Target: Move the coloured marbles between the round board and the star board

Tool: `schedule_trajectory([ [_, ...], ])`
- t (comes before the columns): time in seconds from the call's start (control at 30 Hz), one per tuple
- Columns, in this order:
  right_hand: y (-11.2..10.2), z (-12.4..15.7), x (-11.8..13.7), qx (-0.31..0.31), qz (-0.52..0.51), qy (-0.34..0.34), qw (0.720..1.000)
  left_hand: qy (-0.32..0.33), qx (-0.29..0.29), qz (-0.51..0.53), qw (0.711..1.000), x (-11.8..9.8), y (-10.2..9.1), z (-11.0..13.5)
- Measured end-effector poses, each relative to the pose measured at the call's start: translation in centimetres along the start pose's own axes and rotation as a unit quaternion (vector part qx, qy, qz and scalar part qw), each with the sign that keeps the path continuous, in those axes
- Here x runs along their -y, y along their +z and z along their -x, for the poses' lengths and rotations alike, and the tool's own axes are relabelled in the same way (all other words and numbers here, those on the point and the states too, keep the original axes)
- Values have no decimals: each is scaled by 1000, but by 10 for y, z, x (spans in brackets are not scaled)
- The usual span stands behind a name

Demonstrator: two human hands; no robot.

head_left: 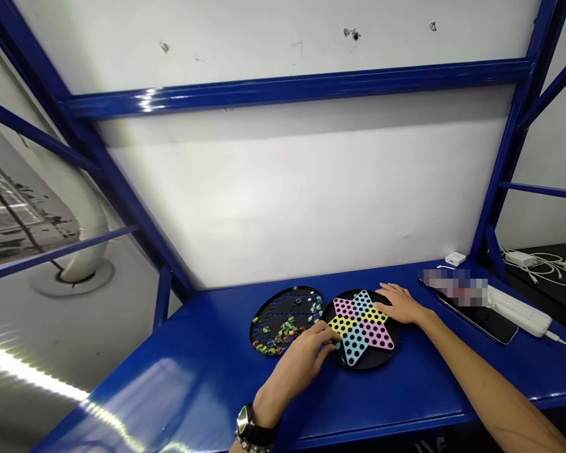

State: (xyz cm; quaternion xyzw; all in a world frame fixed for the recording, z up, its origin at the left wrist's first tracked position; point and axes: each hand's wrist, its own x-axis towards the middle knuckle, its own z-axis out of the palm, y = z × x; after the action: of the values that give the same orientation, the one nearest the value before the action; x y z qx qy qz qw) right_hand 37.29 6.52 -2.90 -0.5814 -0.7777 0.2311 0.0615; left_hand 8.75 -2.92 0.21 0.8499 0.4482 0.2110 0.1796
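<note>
A round black Chinese checkers board [379, 360] lies on the blue bench, with a pink, yellow and blue star [357, 341] full of dark holes. My left hand [302, 355], with a watch and a beaded bracelet at the wrist, is at the board's left edge. Its thumb and fingers are pinched on a small teal marble [338, 345], partly hidden by the fingertips. My right hand [400, 303] lies with fingers stretched out over the board's far right rim. Left of the board is a round black tray [274, 308] with holes, holding many glass marbles [287, 326].
On the right of the blue bench [207, 352] are a dark phone [481, 321], a white power strip [523, 312] with a cable, and a small white adapter [455, 258]. A blue metal frame [283, 89] and white panel stand behind. The bench's front edge runs below the hands.
</note>
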Motion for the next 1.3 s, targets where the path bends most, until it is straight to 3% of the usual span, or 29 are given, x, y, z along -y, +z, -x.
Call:
schedule_trajectory([
  [0.07, 0, 0, 1, 2, 1, 1, 1000, 11, 9, 9, 1000, -2, 0, -1],
  [0.17, 0, 1, 1, 2, 3, 0, 1000, 10, -40, 9, 999, 8, -6, 0],
  [0.4, 0, 1, 1, 3, 3, -1, 1000, -45, -127, -30, 990, 58, -20, 1],
  [0.53, 0, 1, 1, 4, 2, -1, 1000, -88, -93, -80, 989, 73, -22, -24],
  [0.73, 2, 0, -1, -2, 3, 4, 1000, -121, -14, -118, 986, 73, -14, -69],
  [1.03, 5, -5, -6, 2, 10, 7, 1000, -123, -36, -147, 981, 82, -5, -66],
  [1.3, 9, -8, -12, -6, 15, -1, 1000, -151, -36, -167, 974, 74, -3, -64],
])
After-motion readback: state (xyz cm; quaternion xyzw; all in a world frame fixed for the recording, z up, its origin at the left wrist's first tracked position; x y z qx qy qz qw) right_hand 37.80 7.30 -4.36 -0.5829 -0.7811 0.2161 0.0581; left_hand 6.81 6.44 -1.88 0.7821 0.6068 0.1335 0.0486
